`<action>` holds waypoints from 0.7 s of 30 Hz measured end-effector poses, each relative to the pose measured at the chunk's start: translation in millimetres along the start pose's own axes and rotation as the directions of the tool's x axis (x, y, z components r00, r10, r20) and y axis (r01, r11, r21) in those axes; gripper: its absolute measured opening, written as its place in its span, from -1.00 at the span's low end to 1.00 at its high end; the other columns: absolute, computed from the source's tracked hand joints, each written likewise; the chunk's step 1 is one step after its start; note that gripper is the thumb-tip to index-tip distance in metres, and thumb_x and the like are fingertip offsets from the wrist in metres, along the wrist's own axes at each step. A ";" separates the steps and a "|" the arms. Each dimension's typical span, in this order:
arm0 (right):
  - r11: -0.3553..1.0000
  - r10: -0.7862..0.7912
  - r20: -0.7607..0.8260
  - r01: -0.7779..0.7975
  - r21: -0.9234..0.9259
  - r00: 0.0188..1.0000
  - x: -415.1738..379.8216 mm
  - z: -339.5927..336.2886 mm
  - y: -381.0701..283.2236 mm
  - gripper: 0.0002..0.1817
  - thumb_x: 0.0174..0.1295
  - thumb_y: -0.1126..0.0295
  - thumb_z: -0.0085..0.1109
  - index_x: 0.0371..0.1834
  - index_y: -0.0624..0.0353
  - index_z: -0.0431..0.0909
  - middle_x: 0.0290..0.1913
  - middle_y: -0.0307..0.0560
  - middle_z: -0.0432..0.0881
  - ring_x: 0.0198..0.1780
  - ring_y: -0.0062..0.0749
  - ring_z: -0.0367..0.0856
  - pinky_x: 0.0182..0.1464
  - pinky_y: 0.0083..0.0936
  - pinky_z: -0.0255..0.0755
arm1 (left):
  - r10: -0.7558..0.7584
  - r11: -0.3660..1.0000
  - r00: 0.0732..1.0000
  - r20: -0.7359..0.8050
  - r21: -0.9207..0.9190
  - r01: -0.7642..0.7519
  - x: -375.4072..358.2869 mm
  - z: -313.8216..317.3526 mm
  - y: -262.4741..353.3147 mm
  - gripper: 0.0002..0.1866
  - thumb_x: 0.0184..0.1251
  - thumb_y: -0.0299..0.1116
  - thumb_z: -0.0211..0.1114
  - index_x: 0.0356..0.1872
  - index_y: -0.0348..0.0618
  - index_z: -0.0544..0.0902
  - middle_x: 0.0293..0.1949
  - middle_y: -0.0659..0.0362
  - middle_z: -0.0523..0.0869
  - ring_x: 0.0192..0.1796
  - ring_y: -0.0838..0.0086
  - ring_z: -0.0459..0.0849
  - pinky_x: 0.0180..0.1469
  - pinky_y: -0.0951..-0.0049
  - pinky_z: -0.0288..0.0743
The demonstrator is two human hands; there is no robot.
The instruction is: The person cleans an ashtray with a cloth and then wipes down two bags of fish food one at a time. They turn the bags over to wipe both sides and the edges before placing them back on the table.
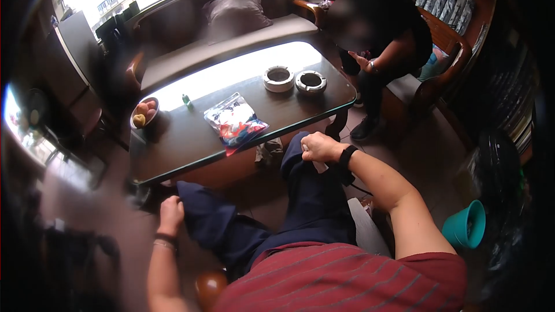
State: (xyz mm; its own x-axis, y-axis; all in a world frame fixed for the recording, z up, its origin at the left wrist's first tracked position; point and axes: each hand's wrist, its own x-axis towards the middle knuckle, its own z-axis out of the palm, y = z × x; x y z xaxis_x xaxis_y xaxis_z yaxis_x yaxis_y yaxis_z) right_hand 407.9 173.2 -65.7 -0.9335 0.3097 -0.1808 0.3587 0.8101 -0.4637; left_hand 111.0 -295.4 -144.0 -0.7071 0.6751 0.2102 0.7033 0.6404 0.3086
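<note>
One red shirt (341, 280) fills the frame's bottom, below two trouser legs (318, 202). Left hand (171, 215), lower left, and right hand (321, 148), centre, curl inward at the knees (199, 199); whether they hold anything, I cannot tell. Above, one table (173, 150) bears two ashtrays (278, 85) and one bag (236, 121).

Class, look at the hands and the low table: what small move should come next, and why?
Perhaps the right hand should reach to the packet and ease it back a little. Its near corner lies at the front edge of the table and seems to poke past it, while that hand is close by, at the right knee.
</note>
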 end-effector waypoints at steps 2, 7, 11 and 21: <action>0.995 -0.089 0.046 0.087 0.053 0.995 -3.1 -3.6 1.4 -0.69 0.04 0.31 0.28 -0.26 0.36 0.66 -0.21 0.32 0.72 -0.09 0.18 0.73 0.00 -0.12 0.60 | -0.054 0.993 0.998 -0.021 0.101 0.056 -4.1 -16.9 26.0 -0.88 0.26 -0.41 0.34 -0.28 -0.25 0.71 -0.31 -0.14 0.75 -0.16 -0.07 0.74 -0.06 0.03 0.64; 0.987 -0.142 0.210 0.155 -0.043 0.967 -20.3 -17.6 -4.8 -0.72 0.02 0.31 0.30 -0.30 0.32 0.67 -0.27 0.24 0.74 -0.14 0.11 0.74 -0.06 -0.18 0.61 | -0.018 0.988 0.991 -0.134 0.149 0.038 18.1 -45.9 40.8 -0.84 0.29 -0.31 0.29 -0.36 -0.17 0.69 -0.33 -0.06 0.76 -0.22 -0.05 0.75 -0.16 0.00 0.63; 0.977 -0.108 0.258 0.150 -0.150 0.960 -21.7 -4.2 -2.7 -0.74 0.03 0.31 0.30 -0.29 0.27 0.69 -0.28 0.18 0.75 -0.17 0.08 0.75 -0.06 -0.18 0.61 | -0.171 0.974 0.962 -0.211 0.111 0.198 56.4 -44.7 23.1 -0.84 0.21 -0.33 0.32 -0.38 -0.22 0.73 -0.36 -0.10 0.77 -0.23 0.00 0.76 -0.13 0.10 0.63; 0.973 0.041 -0.313 0.032 0.227 0.949 34.7 -63.7 -18.7 -0.69 0.14 0.21 0.39 -0.25 0.27 0.75 -0.31 0.09 0.78 -0.23 -0.21 0.78 -0.10 -0.32 0.63 | -0.121 0.929 0.988 0.092 -0.340 0.146 104.1 -69.4 59.9 -0.69 0.27 -0.32 0.44 -0.04 -0.30 0.71 -0.21 0.07 0.80 -0.17 0.45 0.75 -0.11 0.43 0.64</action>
State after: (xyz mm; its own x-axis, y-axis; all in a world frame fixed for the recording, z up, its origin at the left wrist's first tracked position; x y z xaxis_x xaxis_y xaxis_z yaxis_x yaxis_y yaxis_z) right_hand 368.6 200.6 -8.1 -0.8719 0.4830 0.0805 0.3195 0.6857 -0.6540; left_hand 74.5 -212.2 -39.3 -0.7774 0.6233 0.0846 0.5253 0.5693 0.6324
